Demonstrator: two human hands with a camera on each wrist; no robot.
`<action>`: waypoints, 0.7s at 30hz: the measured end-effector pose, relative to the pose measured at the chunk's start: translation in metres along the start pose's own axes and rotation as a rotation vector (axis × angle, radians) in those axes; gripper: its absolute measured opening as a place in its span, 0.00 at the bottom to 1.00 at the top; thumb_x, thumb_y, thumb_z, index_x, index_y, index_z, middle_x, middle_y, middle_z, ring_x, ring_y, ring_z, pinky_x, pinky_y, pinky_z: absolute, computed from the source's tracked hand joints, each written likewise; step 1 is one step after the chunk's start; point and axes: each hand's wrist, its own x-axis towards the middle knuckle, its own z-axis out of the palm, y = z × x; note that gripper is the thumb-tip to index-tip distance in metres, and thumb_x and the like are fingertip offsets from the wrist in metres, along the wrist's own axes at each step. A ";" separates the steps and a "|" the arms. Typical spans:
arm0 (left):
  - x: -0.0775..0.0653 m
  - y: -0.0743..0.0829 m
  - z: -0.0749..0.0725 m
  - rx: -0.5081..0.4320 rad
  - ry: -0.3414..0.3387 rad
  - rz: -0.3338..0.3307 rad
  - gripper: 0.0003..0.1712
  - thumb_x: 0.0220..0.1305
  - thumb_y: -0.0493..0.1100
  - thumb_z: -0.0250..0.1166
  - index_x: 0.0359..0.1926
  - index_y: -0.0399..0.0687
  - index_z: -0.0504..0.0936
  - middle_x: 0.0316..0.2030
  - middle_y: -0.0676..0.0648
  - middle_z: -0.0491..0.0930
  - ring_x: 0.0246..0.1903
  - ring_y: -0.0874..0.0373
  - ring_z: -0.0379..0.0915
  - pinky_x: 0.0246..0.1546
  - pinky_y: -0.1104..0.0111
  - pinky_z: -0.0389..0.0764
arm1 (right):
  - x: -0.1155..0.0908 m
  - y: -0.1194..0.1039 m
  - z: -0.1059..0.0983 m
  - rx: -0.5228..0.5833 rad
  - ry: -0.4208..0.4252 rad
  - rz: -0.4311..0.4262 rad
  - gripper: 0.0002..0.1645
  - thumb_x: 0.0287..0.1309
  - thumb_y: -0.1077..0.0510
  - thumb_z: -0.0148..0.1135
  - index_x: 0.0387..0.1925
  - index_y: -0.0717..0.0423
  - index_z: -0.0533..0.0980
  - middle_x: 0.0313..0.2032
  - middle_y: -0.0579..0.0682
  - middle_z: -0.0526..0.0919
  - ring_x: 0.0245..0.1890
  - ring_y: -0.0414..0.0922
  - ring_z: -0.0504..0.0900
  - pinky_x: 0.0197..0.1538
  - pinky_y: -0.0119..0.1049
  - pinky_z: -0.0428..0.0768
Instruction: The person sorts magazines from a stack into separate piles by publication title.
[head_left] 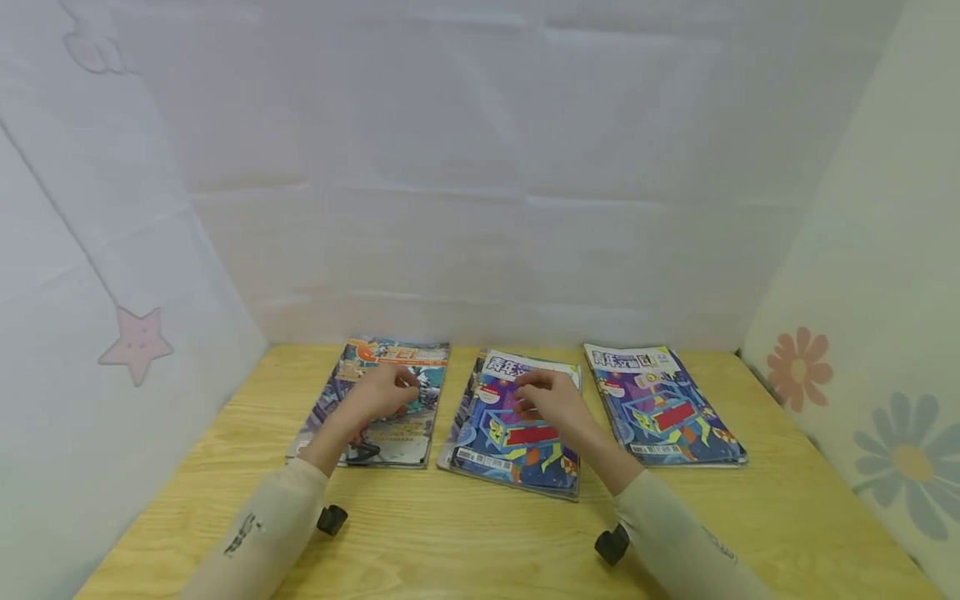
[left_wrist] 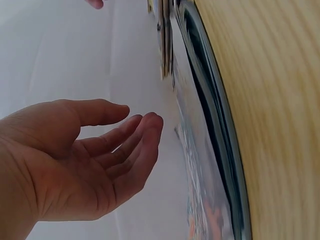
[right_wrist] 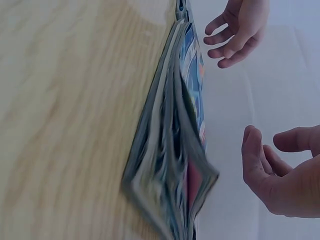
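Observation:
My left hand [head_left: 384,393] hovers over the left magazine stack [head_left: 405,429], whose top cover carries orange lettering. In the left wrist view that hand [left_wrist: 95,160] has loosely curved fingers, a gap between thumb and fingertips, and nothing in it. Above the middle magazine stack [head_left: 480,467], with its purple-blue cover, my right hand [head_left: 555,400] is held with relaxed, bent fingers. The right wrist view shows the right hand [right_wrist: 285,175] beside the layered page edges of a stack [right_wrist: 170,130], apart from it and holding nothing.
A third magazine stack [head_left: 667,408] with the same purple-blue cover lies at the right of the wooden table [head_left: 450,542]. White sheeting [head_left: 480,208] rises behind the table, with a printed star [head_left: 137,342] on the left side and printed flowers [head_left: 911,462] on the right.

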 end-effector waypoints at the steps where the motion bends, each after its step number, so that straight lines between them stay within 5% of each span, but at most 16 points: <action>1: 0.000 0.003 0.003 0.004 -0.004 0.020 0.18 0.75 0.42 0.60 0.58 0.37 0.81 0.43 0.42 0.83 0.33 0.43 0.81 0.29 0.58 0.78 | -0.002 0.001 -0.004 -0.019 0.011 -0.002 0.14 0.71 0.62 0.60 0.54 0.66 0.79 0.46 0.67 0.82 0.42 0.63 0.85 0.51 0.54 0.83; 10: 0.011 0.021 0.037 -0.109 -0.106 0.156 0.18 0.74 0.40 0.61 0.59 0.35 0.80 0.43 0.38 0.83 0.37 0.45 0.82 0.31 0.57 0.82 | -0.014 0.009 -0.036 -0.224 0.038 0.099 0.19 0.70 0.58 0.60 0.56 0.66 0.79 0.45 0.61 0.83 0.42 0.56 0.83 0.46 0.49 0.83; 21: 0.026 0.035 0.061 -0.217 -0.138 -0.014 0.22 0.73 0.39 0.63 0.62 0.31 0.76 0.44 0.38 0.82 0.37 0.47 0.82 0.37 0.58 0.85 | -0.013 0.016 -0.064 -0.266 0.005 0.179 0.22 0.69 0.62 0.62 0.59 0.73 0.74 0.40 0.66 0.80 0.33 0.56 0.84 0.39 0.46 0.87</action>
